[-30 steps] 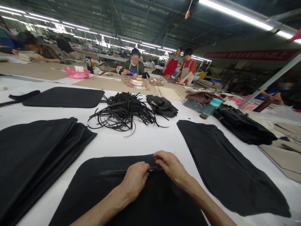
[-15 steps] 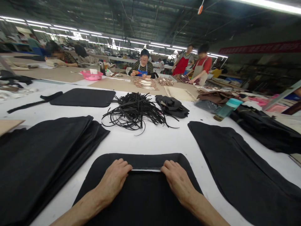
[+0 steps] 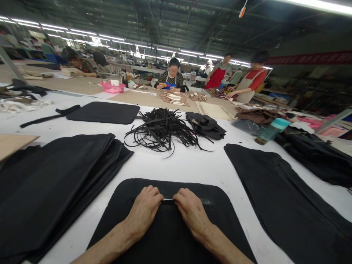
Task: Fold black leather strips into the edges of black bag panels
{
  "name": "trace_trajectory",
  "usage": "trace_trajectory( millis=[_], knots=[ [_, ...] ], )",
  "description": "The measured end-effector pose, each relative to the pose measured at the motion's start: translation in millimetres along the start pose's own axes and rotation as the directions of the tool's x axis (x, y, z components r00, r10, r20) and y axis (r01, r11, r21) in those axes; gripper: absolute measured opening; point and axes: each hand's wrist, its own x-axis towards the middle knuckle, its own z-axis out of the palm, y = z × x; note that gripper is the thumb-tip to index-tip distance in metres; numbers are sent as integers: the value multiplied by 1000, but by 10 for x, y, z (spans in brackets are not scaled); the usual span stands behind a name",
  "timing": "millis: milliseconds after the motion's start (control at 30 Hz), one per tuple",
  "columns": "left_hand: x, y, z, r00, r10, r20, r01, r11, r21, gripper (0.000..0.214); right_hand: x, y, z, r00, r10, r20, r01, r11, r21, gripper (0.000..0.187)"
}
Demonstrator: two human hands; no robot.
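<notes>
A black panel (image 3: 220, 227) with rounded corners lies flat before me on the white table. My left hand (image 3: 147, 207) and my right hand (image 3: 191, 209) rest on its upper part, close together, fingers curled and pressed down. Between the fingertips runs a short narrow black strip (image 3: 168, 202), with a thin white line along it. Both hands pinch this strip; its ends are hidden under the fingers. To the right of my right hand, a faint shiny band (image 3: 207, 201) shows on the panel.
Stacked black panels lie at left (image 3: 55, 190) and right (image 3: 280, 194). Ahead are a tangled pile of black strips (image 3: 167, 128), a flat black panel (image 3: 103, 112), folded black pieces (image 3: 206, 124) and a teal-lidded bottle (image 3: 272, 131). Several people work at tables beyond.
My hands have moved closer together along the strip. The white line between them has become shorter and thinner, and a black strip now shows below it. The view has shifted slightly left.
</notes>
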Motion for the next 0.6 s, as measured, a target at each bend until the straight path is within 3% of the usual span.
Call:
trace_trajectory(
  millis=[267, 433, 600],
  knots=[
    [-3, -53, 0, 989, 147, 32, -149, 986, 73, 19, -66, 69, 76, 991, -134, 14, 135, 981, -136, 12],
    [-45, -101, -7, 950, 296, 98, -308, 938, 158, 20, -94, 78, 85, 975, -221, 21, 221, 960, -175, 9],
    [-23, -76, 40, 920, 367, 140, -390, 895, 215, 27, -75, 30, 91, 964, -263, 34, 264, 941, -210, 12]
  ],
)
